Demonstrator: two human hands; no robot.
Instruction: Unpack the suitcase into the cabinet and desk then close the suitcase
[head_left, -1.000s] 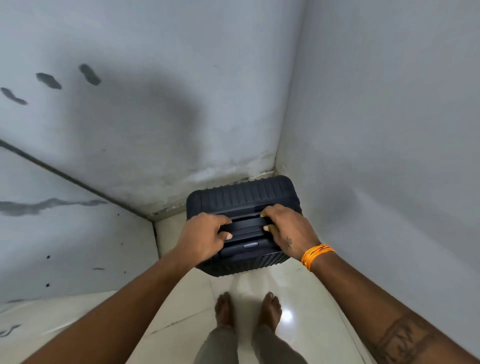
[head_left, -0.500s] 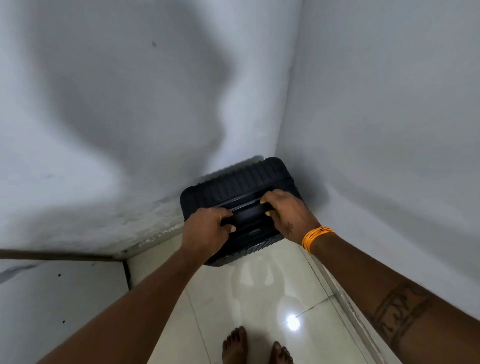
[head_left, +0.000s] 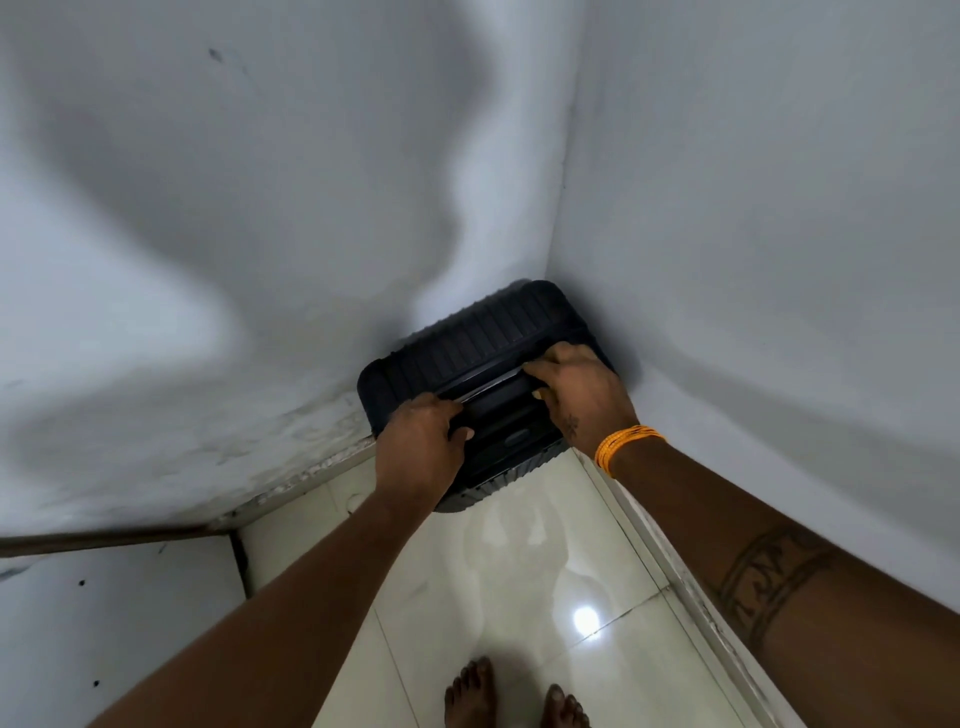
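Note:
A dark ribbed hard-shell suitcase (head_left: 467, 338) stands upright and closed in the corner where two white walls meet. I see only its top face. My left hand (head_left: 421, 447) grips the left end of the flat handle bar (head_left: 493, 387) on top, fingers curled over it. My right hand (head_left: 576, 395), with an orange thread band at the wrist, grips the right end of the same bar. The case's lower part is hidden below its top.
White walls (head_left: 260, 260) close in at the back and on the right (head_left: 753, 260). A glossy tiled floor (head_left: 519, 571) runs toward me, with my bare feet (head_left: 514, 696) at the bottom edge. A white panel (head_left: 104, 623) stands at the lower left.
The suitcase has gone farther away from me into the wall corner, both hands staying on its handle. My feet have dropped toward the bottom edge of the view.

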